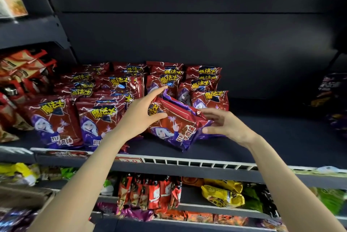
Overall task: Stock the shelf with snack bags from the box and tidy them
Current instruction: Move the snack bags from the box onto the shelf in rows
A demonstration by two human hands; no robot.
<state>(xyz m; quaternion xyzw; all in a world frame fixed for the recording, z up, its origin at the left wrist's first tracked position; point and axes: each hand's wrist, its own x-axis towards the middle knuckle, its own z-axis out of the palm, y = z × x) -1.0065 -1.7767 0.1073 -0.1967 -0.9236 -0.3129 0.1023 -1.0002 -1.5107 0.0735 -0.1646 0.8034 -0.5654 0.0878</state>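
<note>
Left hand (139, 114) grips one glossy red-and-purple foil snack bag (176, 125), tilted; right hand (223, 125), fingers relaxed, touches it.

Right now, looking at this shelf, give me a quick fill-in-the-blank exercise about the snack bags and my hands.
1. The tilted snack bag is held between ____ hands.
2. The left hand grips the bag's ____ side.
3. The bag is mostly red and ____.
4. The yellow bags sit on a shelf ____ the red bags.

Missing words: two; left; purple; below
</note>
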